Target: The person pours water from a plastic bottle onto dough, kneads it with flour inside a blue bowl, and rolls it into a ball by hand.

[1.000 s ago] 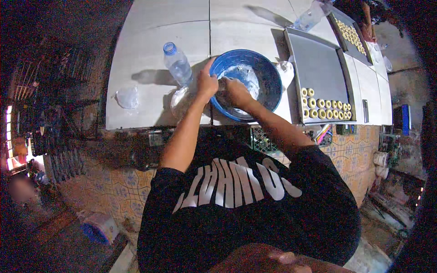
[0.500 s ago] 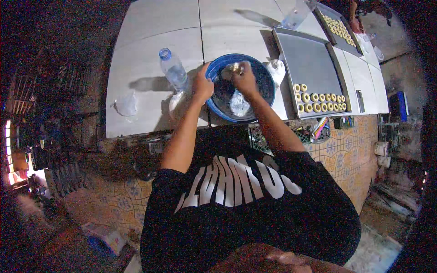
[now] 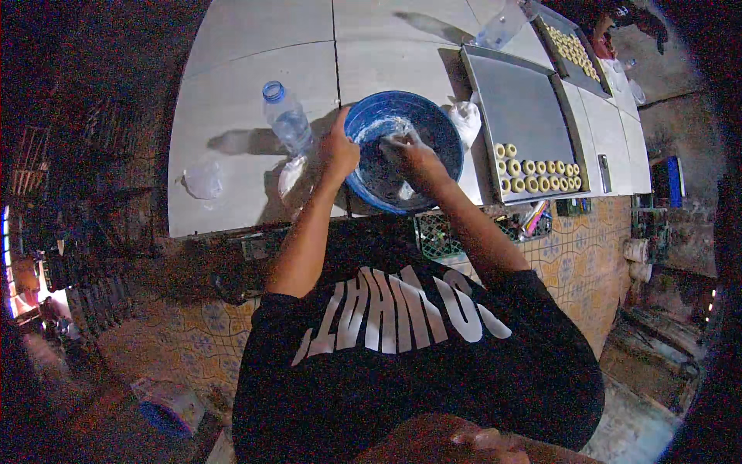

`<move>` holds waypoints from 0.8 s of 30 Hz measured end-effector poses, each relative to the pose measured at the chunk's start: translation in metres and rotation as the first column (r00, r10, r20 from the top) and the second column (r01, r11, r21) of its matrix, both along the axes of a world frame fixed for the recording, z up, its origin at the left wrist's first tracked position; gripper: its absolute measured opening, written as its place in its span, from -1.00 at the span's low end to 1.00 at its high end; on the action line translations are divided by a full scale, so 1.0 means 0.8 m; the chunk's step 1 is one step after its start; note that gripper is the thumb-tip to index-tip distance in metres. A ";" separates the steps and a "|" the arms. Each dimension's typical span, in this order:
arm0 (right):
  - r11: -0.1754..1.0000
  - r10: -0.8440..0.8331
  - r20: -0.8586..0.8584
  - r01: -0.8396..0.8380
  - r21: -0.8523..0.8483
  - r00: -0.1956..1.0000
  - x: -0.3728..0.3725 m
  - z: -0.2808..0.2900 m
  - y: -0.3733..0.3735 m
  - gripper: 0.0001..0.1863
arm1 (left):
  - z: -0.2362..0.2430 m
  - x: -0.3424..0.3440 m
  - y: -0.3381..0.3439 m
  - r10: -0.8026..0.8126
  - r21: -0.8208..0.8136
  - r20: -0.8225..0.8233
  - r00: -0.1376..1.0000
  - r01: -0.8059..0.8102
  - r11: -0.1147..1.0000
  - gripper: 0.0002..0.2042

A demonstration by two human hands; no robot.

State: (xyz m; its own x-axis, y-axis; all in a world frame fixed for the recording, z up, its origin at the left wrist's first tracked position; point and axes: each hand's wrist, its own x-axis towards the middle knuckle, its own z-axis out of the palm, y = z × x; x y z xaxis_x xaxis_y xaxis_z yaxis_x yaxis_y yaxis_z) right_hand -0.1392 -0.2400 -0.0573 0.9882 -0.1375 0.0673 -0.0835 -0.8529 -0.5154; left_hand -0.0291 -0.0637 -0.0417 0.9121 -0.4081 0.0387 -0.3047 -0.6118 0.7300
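Note:
My left hand [image 3: 341, 151] grips the left rim of a blue plastic bowl [image 3: 405, 100] on the tiled table. Inside the bowl, white powdery stuff clings to the far side, and my right hand [image 3: 411, 158] is closed among it, its fingertips pale; whatever it holds is not clear. An open plastic bottle of clear liquid [image 3: 289, 122] stands left of the bowl, with a small white bag [image 3: 291, 176] near my left wrist. A crumpled clear bag [image 3: 202, 181] lies farther left. Another white bag [image 3: 466, 122] sits against the bowl's right side.
A metal tray [image 3: 522, 93] right of the bowl holds rows of pale ring-shaped pieces [image 3: 532, 176]; a second tray [image 3: 570, 54] lies beyond. A phone [image 3: 604, 172] lies beside it. A plastic bottle [image 3: 503, 27] and another person's arm [image 3: 606, 32] are at the back right.
My right hand moved up toward the bowl's far side, then came back down toward the middle. My left hand stays on the rim. The view has shifted slightly.

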 end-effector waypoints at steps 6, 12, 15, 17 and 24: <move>0.983 0.033 0.048 -0.024 -0.183 0.998 0.063 -0.074 -0.011 -0.64 | -0.008 -0.001 -0.003 0.049 -0.021 -0.048 0.998 -0.050 0.999 -0.34; 0.988 -0.150 -0.020 0.149 -0.036 0.988 0.115 -0.072 -0.007 -0.54 | 0.004 -0.002 0.001 0.055 -0.024 0.099 0.994 -0.053 0.998 -0.28; 0.974 -0.201 -0.067 0.207 0.094 0.977 0.098 -0.050 -0.005 -0.57 | 0.028 -0.004 0.000 0.064 0.069 0.008 0.998 -0.065 0.996 -0.24; 0.847 -0.332 0.017 0.290 0.446 0.943 0.082 -0.074 -0.034 -0.57 | 0.038 -0.005 0.000 0.078 0.090 -0.001 0.997 -0.078 0.993 -0.22; 0.793 -0.565 -0.041 0.555 0.252 0.824 0.086 -0.025 -0.020 -0.53 | 0.015 0.001 0.009 -0.013 0.107 0.038 0.999 0.009 0.994 -0.22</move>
State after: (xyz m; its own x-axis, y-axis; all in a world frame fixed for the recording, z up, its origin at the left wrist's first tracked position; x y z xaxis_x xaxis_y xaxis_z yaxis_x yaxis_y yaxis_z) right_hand -0.0700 -0.2557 -0.0774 0.7309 -0.6824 -0.0096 -0.4857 -0.5103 -0.7097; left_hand -0.0286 -0.0562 -0.0299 0.9063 -0.4217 0.0291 -0.3382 -0.6820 0.6484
